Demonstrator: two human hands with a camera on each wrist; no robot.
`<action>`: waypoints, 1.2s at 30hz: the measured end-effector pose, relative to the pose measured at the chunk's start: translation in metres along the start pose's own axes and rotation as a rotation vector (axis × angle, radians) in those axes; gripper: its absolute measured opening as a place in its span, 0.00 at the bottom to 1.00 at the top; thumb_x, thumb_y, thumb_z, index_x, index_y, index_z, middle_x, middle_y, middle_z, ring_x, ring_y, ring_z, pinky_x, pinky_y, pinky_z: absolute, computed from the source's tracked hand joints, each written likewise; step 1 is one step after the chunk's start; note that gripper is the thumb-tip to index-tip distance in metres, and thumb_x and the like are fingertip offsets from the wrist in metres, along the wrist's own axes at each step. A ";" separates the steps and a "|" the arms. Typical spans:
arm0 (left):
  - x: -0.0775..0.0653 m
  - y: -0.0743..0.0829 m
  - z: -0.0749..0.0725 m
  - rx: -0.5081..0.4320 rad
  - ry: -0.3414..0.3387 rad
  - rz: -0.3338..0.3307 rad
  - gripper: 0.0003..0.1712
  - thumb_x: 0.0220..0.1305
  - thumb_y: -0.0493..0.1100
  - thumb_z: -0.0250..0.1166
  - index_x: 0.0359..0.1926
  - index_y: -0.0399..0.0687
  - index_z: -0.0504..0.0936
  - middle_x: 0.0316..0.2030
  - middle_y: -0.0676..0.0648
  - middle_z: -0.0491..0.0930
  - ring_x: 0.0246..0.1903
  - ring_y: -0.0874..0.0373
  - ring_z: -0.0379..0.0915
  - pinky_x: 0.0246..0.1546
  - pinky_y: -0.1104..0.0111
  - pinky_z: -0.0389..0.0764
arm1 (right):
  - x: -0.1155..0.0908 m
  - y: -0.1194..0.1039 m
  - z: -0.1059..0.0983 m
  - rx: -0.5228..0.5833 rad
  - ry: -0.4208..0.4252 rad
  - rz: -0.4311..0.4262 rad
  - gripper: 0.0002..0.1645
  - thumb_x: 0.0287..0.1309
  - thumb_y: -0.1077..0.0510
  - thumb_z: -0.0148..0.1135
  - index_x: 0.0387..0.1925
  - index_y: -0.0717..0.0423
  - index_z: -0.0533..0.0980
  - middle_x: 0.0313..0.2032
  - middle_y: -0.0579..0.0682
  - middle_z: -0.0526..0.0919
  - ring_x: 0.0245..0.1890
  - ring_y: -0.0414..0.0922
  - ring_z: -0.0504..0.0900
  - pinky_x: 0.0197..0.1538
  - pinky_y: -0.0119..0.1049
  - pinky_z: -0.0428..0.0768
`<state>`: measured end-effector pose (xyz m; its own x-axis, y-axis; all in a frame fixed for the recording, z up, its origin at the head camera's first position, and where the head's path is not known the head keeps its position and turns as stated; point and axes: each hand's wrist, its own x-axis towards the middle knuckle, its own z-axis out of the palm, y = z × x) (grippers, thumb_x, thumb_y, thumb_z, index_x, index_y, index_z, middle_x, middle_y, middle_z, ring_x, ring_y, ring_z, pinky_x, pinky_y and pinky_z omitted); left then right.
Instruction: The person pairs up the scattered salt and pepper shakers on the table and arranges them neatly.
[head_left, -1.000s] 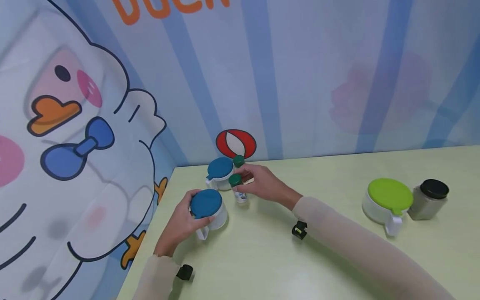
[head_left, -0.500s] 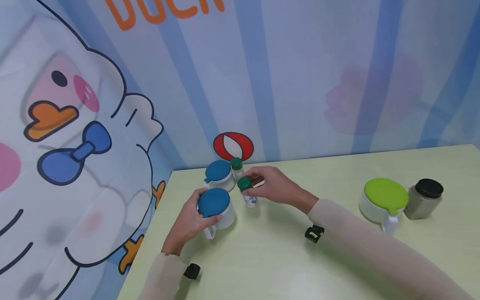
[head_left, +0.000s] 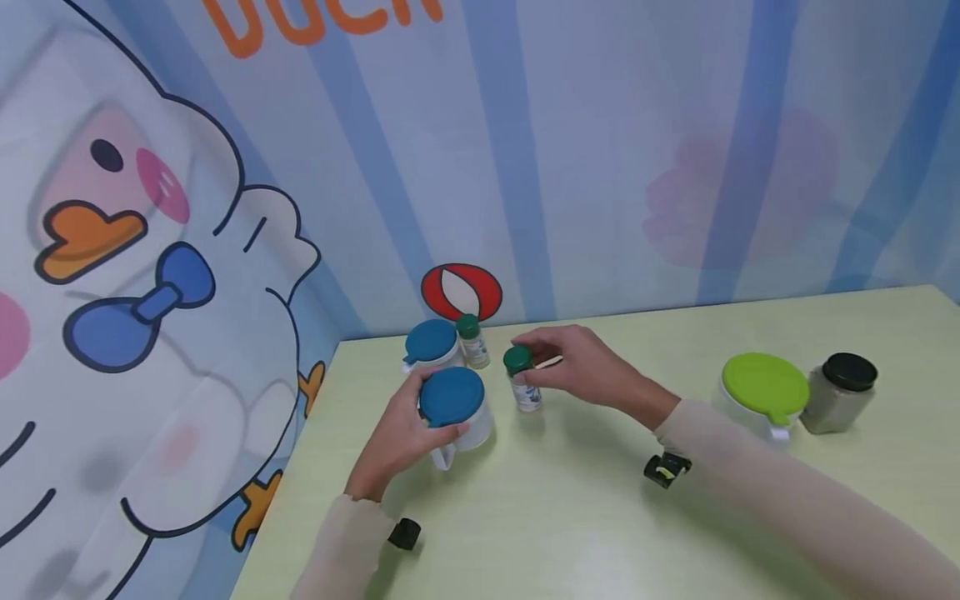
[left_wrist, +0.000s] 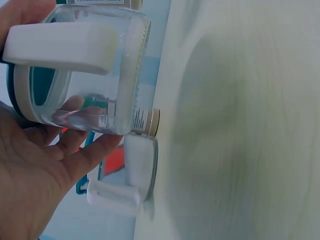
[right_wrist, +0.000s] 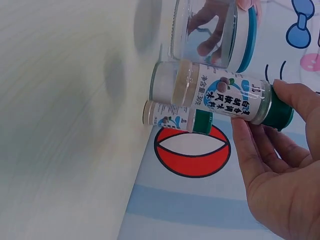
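Note:
My left hand (head_left: 399, 432) grips a clear seasoning jar with a blue lid (head_left: 452, 395) and a white handle (left_wrist: 60, 47). In the left wrist view, a gap shows between its base and the table. My right hand (head_left: 592, 367) pinches a small spice bottle (head_left: 527, 392) near its green cap, with the bottle raised off the table. Its white label (right_wrist: 227, 92) faces the right wrist camera. Behind them, a second blue-lidded jar (head_left: 430, 340) stands beside another green-capped spice bottle (head_left: 474, 345); my left hand and its jar partly hide that second jar.
On the right of the pale table (head_left: 570, 525) stand a green-lidded jar (head_left: 763, 387) and a black-lidded jar (head_left: 842, 396) close together. My right sleeve partly covers the green-lidded jar. A printed cloth wall (head_left: 600, 167) rises behind the table's back edge.
Both hands have moved to the right, carrying the blue-lidded jar and the spice bottle. More of the standing spice bottle at the back now shows. The head view has shifted slightly.

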<state>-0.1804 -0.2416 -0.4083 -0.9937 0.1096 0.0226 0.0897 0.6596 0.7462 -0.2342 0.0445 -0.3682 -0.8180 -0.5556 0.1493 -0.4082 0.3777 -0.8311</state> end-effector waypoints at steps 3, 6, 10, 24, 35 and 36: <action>0.002 0.006 0.006 -0.003 -0.001 0.012 0.55 0.52 0.53 0.78 0.75 0.49 0.59 0.72 0.41 0.64 0.71 0.37 0.60 0.60 0.40 0.76 | -0.008 0.003 -0.008 -0.007 0.009 -0.007 0.31 0.60 0.52 0.74 0.63 0.55 0.78 0.50 0.48 0.85 0.50 0.46 0.85 0.53 0.41 0.85; 0.004 0.013 0.012 -0.006 -0.007 0.024 0.55 0.52 0.53 0.78 0.75 0.47 0.59 0.71 0.40 0.65 0.70 0.37 0.61 0.60 0.41 0.76 | -0.016 0.006 -0.015 -0.014 0.005 -0.010 0.27 0.59 0.55 0.73 0.59 0.54 0.79 0.50 0.48 0.85 0.50 0.46 0.85 0.53 0.41 0.85; 0.007 0.021 0.017 -0.009 -0.019 0.033 0.55 0.52 0.54 0.78 0.75 0.48 0.58 0.71 0.40 0.65 0.70 0.37 0.62 0.59 0.41 0.77 | -0.024 0.010 -0.024 -0.025 -0.007 0.002 0.24 0.60 0.57 0.73 0.57 0.54 0.79 0.50 0.49 0.84 0.51 0.48 0.84 0.53 0.42 0.85; 0.018 0.040 0.038 -0.047 -0.043 0.089 0.54 0.52 0.55 0.78 0.75 0.50 0.60 0.70 0.43 0.66 0.69 0.40 0.64 0.59 0.43 0.77 | -0.051 0.024 -0.053 -0.059 0.003 0.022 0.25 0.62 0.58 0.71 0.59 0.57 0.77 0.52 0.54 0.83 0.53 0.53 0.84 0.52 0.43 0.86; 0.022 0.048 0.054 -0.065 -0.065 0.110 0.52 0.53 0.55 0.78 0.73 0.50 0.60 0.69 0.44 0.67 0.68 0.41 0.65 0.61 0.44 0.77 | -0.063 0.026 -0.070 -0.083 0.026 0.051 0.23 0.60 0.60 0.72 0.56 0.56 0.78 0.50 0.52 0.84 0.52 0.52 0.84 0.49 0.41 0.86; 0.023 0.050 0.055 -0.067 -0.066 0.112 0.53 0.53 0.55 0.78 0.73 0.50 0.60 0.69 0.44 0.67 0.68 0.41 0.64 0.61 0.44 0.76 | -0.064 0.027 -0.071 -0.087 0.028 0.060 0.23 0.59 0.60 0.72 0.57 0.56 0.78 0.51 0.52 0.84 0.53 0.52 0.84 0.49 0.41 0.86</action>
<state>-0.1948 -0.1651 -0.4075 -0.9709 0.2301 0.0658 0.1930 0.5898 0.7841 -0.2218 0.1426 -0.3616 -0.8523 -0.5098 0.1166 -0.3910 0.4731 -0.7895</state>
